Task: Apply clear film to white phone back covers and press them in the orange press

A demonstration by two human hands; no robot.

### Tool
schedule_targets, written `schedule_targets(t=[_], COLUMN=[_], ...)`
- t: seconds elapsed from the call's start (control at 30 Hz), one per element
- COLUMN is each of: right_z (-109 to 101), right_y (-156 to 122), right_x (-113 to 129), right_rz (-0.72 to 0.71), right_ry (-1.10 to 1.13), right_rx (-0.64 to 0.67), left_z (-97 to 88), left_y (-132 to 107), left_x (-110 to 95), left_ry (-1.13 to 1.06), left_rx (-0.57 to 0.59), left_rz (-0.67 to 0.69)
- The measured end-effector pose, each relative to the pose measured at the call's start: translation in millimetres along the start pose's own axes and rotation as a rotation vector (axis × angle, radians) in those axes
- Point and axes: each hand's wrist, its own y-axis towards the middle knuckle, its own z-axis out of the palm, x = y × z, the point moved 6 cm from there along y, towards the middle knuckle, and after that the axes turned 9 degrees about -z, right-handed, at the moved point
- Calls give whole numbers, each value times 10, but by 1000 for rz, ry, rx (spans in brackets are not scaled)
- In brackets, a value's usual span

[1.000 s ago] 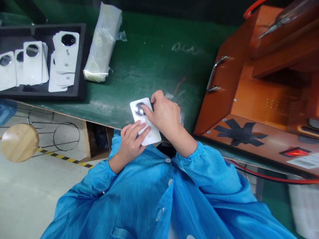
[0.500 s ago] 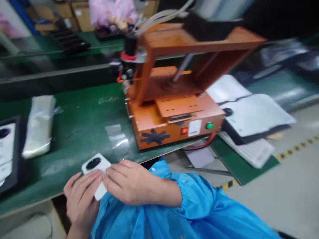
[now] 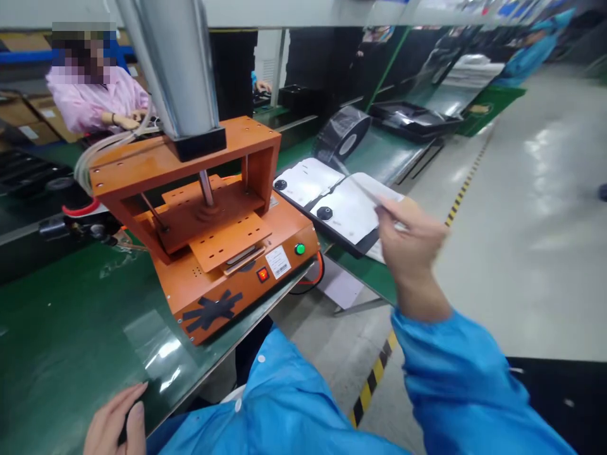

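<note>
My right hand (image 3: 413, 237) is raised at the right, its fingers pinching a thin white phone back cover (image 3: 364, 187) that shows almost edge-on and blurred. Below and behind it lies a black tray (image 3: 361, 246) with white pieces (image 3: 365, 205) bearing dark camera rings. I cannot tell whether the cover touches them. At the lower left, my left hand (image 3: 117, 422) rests by the green table's edge, thumb and fingers apart, holding nothing visible. A clear plastic film (image 3: 159, 347) lies just beyond its fingertips.
An orange press (image 3: 232, 253) with a metal cylinder (image 3: 183, 69) stands between my hands, its red and green buttons facing me. Behind the tray is a black roll (image 3: 348, 140). A person in pink (image 3: 99, 101) sits across the bench; striped floor tape (image 3: 374, 385) runs at right.
Both hands were together on the white phone back cover at the table's front edge. The left has let go; the right has carried it toward the tray. My view has swung right.
</note>
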Motion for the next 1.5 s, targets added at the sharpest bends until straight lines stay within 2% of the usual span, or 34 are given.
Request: schedule_targets(t=[0.1,0.2,0.23,0.3,0.4,0.53,0.63,0.77,0.87,0.9,0.93,1.0,1.1,1.17,1.23,1.3,1.37,1.43,1.5], right_z=[1077,1935,2134,2397,2524,2476,2422,2397,2384,2357,2304,2100,1514,1020,569,232,36,-21,32], right_y=[89,68,28,-89,-262,-366,-340,-295,-219,-173,-114,22,152,96,-67,-272,-458,-589,-660], right_x=[-496,-728,-747,-759,-831,-1032,-1148,-1087,-996,-984,-981,-973,-811,-543,-193,169,484,712,854], right_rz=[-76,-190,-243,-336,-392,-404,-398,-392,-363,-336,-299,-208,-127,-162,-238,-318,-376,-396,-391], right_ry=[5,34,58,113,162,202,199,196,159,128,89,-6,-117,-130,-99,-45,15,67,115], right_rx=[274,527,600,720,805,843,816,780,717,677,622,467,128,-84,-189,-183,-113,-28,24], left_z=[35,22,11,-13,-43,-52,-30,-101,-221,-235,-206,-63,243,450,617,722,781,835,899], left_y=[48,65,58,32,7,49,85,172,391,503,636,942,1436,1708,1898,2021,2091,2120,2129], left_x=[29,66,77,85,34,-74,-82,-184,-583,-780,-991,-1402,-1914,-2157,-2329,-2444,-2523,-2586,-2631], left_ry=[25,34,30,16,-5,-21,-46,-75,-135,-178,-242,-471,-915,-1107,-1217,-1284,-1317,-1317,-1310], left_rx=[26,38,39,38,32,16,43,37,-2,9,68,227,412,498,546,526,468,439,448], left_rz=[27,8,-12,-64,-129,-164,-201,-264,-243,-230,-227,-270,-357,-398,-432,-453,-467,-486,-509])
